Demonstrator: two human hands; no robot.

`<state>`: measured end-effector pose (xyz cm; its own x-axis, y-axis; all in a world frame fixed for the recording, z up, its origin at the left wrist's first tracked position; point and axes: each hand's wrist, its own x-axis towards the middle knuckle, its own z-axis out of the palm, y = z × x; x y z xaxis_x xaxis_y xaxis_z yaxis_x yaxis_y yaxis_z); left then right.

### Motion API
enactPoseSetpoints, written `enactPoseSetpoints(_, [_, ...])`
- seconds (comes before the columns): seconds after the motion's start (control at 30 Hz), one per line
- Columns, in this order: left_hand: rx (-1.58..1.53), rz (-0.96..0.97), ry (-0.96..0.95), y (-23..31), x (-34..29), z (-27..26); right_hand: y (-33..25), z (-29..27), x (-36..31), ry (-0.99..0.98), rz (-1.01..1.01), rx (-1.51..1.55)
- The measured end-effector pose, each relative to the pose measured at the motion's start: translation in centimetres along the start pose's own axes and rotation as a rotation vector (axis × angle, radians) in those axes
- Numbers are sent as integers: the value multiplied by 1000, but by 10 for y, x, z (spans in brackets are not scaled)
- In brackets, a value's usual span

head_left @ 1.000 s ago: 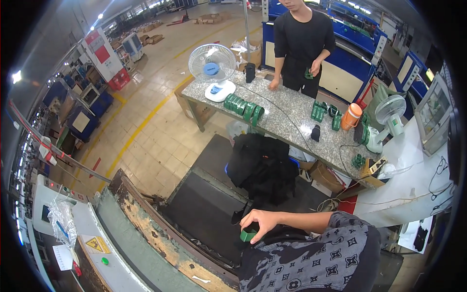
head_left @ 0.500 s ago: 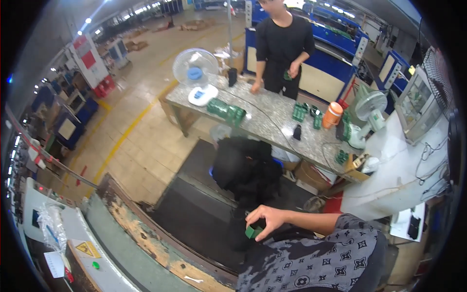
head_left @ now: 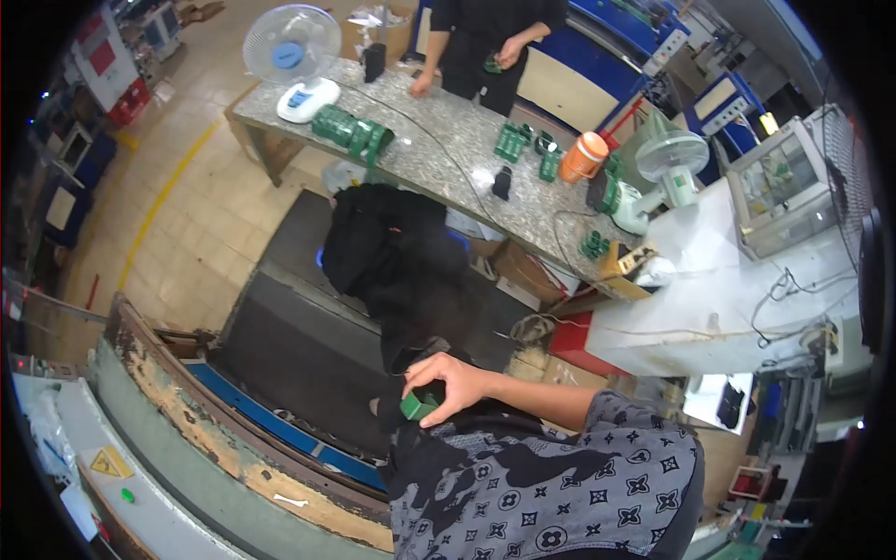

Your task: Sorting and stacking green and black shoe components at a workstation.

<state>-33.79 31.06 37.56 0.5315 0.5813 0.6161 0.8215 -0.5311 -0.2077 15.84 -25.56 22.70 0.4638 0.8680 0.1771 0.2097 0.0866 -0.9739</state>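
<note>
At lower centre of the frame, a small green block (head_left: 417, 405) is pinched in the right hand (head_left: 446, 385), drawn closer to the patterned shirt (head_left: 560, 485) than a second ago, above the dark mat (head_left: 299, 345). Left hand not seen.

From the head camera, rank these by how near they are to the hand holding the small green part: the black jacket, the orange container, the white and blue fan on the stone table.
Measured from the right hand:
1. Black jacket, just above the hand.
2. Orange container, on the table, up and to the right.
3. White and blue fan, far left end of the table.
</note>
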Motion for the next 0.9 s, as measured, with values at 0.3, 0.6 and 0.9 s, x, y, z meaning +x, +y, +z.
enactPoseSetpoints(0.3, [212,-140,-518,17,-27,-13,29,-68,-32,66,15,-63])
enactPoseSetpoints(0.6, [51,-287,-166,42,-34,-6,43,-123,-42,125,48,-124])
enactPoseSetpoints(0.9, [-1878,-271,223,60,-111,19,86,-141,-65,435,140,-315])
